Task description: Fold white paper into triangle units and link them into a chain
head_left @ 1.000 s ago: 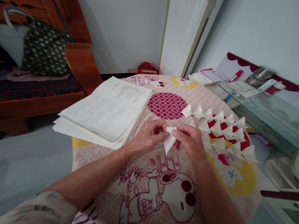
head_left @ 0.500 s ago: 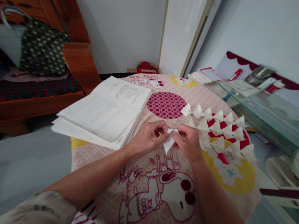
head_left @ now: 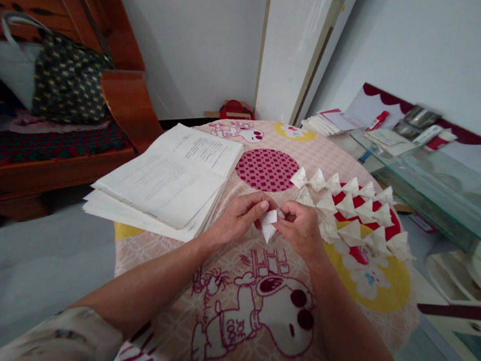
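A small folded piece of white paper (head_left: pixel 268 228) is held between my two hands above the tablecloth, its pointed end toward me. My left hand (head_left: pixel 241 217) is closed on its left side, with the thumb near the upper edge and the other fingers partly hidden behind. My right hand (head_left: pixel 302 227) pinches the right side between thumb and fingers. To the right, several folded paper pyramids (head_left: pixel 350 211) stand in rows on the table. Left of my hands lies a stack of printed sheets (head_left: pixel 160 173), open like a book.
The round table wears a pink patterned cloth (head_left: pixel 164 264). A glass-topped stand (head_left: pixel 446 166) with papers, metal bowls and a red-and-white cup is at the right. A wooden bench (head_left: pixel 124 101) holding a dark patterned bag (head_left: pixel 69 76) stands at the left.
My left thumb has shifted up and away from the paper's middle. The paper has turned slightly and dropped its tip a little leftward, showing more of its folded face.
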`<state>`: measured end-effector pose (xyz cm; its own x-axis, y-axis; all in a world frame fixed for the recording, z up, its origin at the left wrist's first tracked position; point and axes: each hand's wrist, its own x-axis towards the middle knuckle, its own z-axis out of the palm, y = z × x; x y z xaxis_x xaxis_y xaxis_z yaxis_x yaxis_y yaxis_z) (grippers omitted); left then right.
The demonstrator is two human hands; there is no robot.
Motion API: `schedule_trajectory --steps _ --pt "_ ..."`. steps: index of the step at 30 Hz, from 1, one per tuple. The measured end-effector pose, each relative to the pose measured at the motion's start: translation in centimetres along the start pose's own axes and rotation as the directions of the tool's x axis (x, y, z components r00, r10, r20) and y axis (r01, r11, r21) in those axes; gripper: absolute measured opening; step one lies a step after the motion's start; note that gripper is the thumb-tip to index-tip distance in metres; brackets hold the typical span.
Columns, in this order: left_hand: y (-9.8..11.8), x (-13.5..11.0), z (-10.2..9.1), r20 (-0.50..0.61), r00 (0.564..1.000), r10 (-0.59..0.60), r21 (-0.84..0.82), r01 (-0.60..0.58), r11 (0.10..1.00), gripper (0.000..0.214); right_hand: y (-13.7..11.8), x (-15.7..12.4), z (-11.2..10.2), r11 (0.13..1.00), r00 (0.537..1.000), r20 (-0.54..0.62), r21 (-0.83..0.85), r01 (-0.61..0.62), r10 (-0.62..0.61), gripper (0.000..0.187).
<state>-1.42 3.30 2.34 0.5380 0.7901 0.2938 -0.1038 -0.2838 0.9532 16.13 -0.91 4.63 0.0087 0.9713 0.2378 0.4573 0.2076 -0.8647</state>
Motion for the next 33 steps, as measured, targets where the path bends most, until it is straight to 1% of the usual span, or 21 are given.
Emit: schedule_trajectory --steps 2,4,7,11,17,21,24,27,30,32,33 --pt "-0.1 0.1 -0.1 0.015 1.0 -0.01 -0.008 0.01 1.0 0.041 0.1 0.0 0.0 0.999 1.0 0.024 0.029 -0.015 0.014 0.029" --pt "-0.1 0.2 -0.1 0.02 1.0 -0.021 -0.032 0.021 0.999 0.037 0.3 0.1 0.1 0.998 0.999 0.039 0.051 -0.023 0.021 0.031" --pt "0.0 0.2 0.0 0.0 1.0 -0.028 -0.044 0.028 0.999 0.033 0.7 0.0 0.0 0.998 0.997 0.075 0.064 -0.023 0.018 0.032" --pt "0.1 0.2 0.1 -0.039 0.999 -0.031 -0.039 0.03 0.999 0.033 0.8 0.0 -0.2 0.999 0.992 0.125 0.049 0.001 -0.007 0.024" --pt "0.4 0.3 0.0 -0.089 0.996 -0.006 -0.01 0.005 1.0 0.036 0.1 -0.2 -0.9 0.993 0.969 0.219 0.065 0.098 -0.11 0.01" --pt "0.5 0.4 -0.1 -0.083 0.997 -0.007 0.039 0.01 0.999 0.039 0.2 -0.2 -0.9 0.99 0.968 0.232 0.126 0.065 -0.093 0.016" --pt "0.3 0.5 -0.3 -0.067 0.998 -0.019 0.035 0.021 0.999 0.041 0.5 -0.2 -0.6 0.984 0.97 0.23 0.172 0.034 -0.074 0.023" --pt "0.0 0.6 -0.6 -0.056 0.998 -0.039 0.04 0.042 0.998 0.041 0.7 -0.1 -0.6 0.979 0.971 0.225 0.203 0.037 -0.083 0.024" --pt "-0.1 0.7 -1.1 -0.039 0.999 -0.013 0.058 0.015 0.998 0.04 0.5 0.0 -0.9 0.979 0.973 0.188 0.178 0.101 -0.135 0.022" --pt "0.0 0.8 -1.5 -0.075 0.996 0.039 0.058 -0.034 0.998 0.04 0.2 0.0 -1.1 0.97 0.965 0.127 0.102 0.219 -0.231 0.02" --pt "0.1 0.9 -1.7 -0.112 0.992 0.05 0.042 -0.046 0.998 0.04 0.0 -0.1 -1.2 0.953 0.949 0.095 0.044 0.299 -0.302 0.019"
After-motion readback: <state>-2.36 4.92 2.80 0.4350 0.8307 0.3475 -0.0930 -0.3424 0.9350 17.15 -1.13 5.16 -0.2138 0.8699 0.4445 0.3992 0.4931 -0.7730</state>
